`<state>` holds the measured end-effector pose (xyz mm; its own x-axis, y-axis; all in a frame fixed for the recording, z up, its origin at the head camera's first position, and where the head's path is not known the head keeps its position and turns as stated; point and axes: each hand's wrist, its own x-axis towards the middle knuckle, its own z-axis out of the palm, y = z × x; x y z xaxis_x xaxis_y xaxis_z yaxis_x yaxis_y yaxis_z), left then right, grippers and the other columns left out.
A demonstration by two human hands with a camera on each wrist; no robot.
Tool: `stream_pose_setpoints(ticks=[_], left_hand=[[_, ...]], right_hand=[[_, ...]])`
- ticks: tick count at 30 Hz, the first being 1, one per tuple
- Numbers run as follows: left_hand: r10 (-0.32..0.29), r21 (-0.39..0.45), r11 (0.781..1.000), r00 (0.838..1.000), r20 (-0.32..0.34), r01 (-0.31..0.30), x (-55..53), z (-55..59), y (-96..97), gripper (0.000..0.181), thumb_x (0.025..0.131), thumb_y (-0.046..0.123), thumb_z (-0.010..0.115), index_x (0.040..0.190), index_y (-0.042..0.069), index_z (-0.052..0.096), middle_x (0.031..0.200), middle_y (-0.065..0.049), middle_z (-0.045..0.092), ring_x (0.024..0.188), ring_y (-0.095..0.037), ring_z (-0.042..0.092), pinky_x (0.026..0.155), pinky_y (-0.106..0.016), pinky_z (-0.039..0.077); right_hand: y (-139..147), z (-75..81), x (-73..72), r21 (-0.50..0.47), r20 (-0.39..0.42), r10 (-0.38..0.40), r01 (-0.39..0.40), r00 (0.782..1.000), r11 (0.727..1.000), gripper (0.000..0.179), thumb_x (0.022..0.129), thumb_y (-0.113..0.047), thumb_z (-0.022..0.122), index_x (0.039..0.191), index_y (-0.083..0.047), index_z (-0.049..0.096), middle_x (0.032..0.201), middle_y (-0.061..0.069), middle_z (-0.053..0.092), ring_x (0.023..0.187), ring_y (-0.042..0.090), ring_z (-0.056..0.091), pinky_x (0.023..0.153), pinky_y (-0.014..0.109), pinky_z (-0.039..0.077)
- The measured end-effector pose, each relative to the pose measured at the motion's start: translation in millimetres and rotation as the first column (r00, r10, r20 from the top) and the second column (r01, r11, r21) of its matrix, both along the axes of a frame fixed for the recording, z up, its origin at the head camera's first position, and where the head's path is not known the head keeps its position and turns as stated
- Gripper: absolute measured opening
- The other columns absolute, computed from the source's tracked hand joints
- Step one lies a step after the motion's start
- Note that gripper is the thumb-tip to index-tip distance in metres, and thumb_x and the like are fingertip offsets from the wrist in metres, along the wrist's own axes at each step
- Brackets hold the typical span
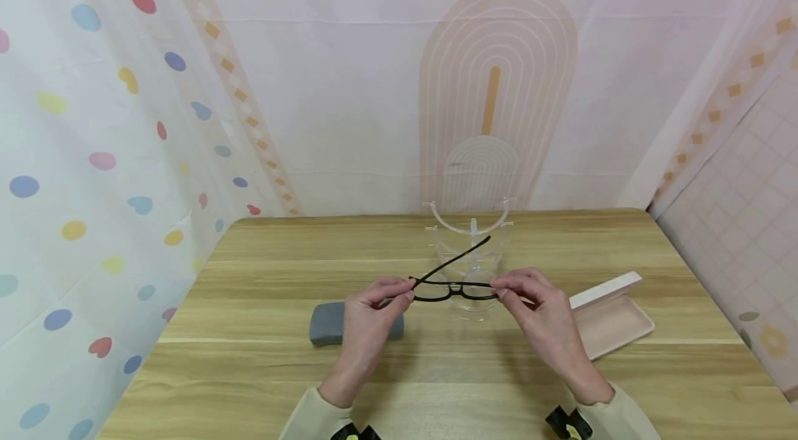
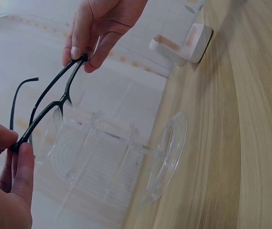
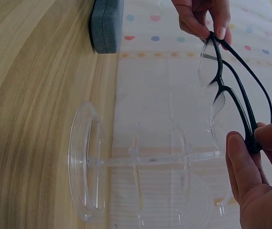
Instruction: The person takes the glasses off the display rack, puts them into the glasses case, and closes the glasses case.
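Black-framed eyeglasses (image 1: 457, 290) are held up above the table, lenses toward the person's side. My left hand (image 1: 373, 312) pinches the left hinge corner between thumb and fingers, while my right hand (image 1: 541, 315) pinches the right corner the same way. One temple arm (image 2: 16, 102) angles out away from the frame; the other lies folded along behind the lenses. Just beyond the glasses stands a clear acrylic eyewear stand (image 3: 141, 160) with several curved tiers, its round base on the tabletop. Both wrist views show the two hands at opposite ends of the frame.
A closed grey-blue glasses case (image 1: 327, 323) lies partly behind the left hand. At the right, an opened pale pink case (image 1: 614, 322) has its white lid raised. The wooden table (image 1: 249, 371) backs onto a patterned curtain (image 1: 349, 80).
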<state>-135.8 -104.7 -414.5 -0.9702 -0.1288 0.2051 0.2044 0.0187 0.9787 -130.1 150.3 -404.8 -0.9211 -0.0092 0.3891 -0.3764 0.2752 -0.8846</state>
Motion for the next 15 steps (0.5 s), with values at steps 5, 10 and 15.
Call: stream_pose_setpoints(ticks=[5, 10, 15], left_hand=[[-0.011, -0.003, 1.000, 1.000, 0.000, 0.011, 0.3, -0.7, -0.9, 0.015, 0.085, -0.004, 0.079, 0.097, 0.001, 0.083, 0.100, -0.012, 0.073, 0.098, -0.020, 0.069, 0.077, -0.021, 0.057], [-0.037, -0.011, 0.999, 0.999, -0.004, 0.036, 0.3, -0.5, -1.6, 0.016, 0.085, -0.007, 0.077, 0.098, 0.001, 0.083, 0.102, -0.013, 0.073, 0.098, -0.020, 0.070, 0.077, -0.022, 0.058], [-0.045, -0.034, 0.998, 0.999, 0.005, 0.045, 0.8, -0.3, -2.8, 0.015, 0.085, -0.007, 0.077, 0.096, 0.002, 0.083, 0.102, -0.012, 0.073, 0.099, -0.020, 0.070, 0.078, -0.022, 0.058]], right_hand=[[-0.1, -0.1, -0.3, -0.005, 0.000, 0.003, -0.003, 1.000, 1.000, 0.017, 0.095, 0.006, 0.068, 0.101, -0.005, 0.080, 0.104, 0.004, 0.070, 0.095, 0.003, 0.066, 0.083, 0.020, 0.058], [-0.2, -0.3, -0.2, -0.006, 0.000, 0.001, -0.001, 1.000, 1.000, 0.016, 0.095, 0.006, 0.069, 0.101, -0.005, 0.080, 0.104, 0.004, 0.070, 0.096, 0.003, 0.066, 0.083, 0.020, 0.058], [-0.4, -0.6, 0.1, -0.007, -0.001, 0.007, -0.007, 1.000, 1.000, 0.017, 0.095, 0.005, 0.069, 0.101, -0.006, 0.080, 0.105, 0.004, 0.070, 0.097, 0.005, 0.067, 0.083, 0.021, 0.058]])
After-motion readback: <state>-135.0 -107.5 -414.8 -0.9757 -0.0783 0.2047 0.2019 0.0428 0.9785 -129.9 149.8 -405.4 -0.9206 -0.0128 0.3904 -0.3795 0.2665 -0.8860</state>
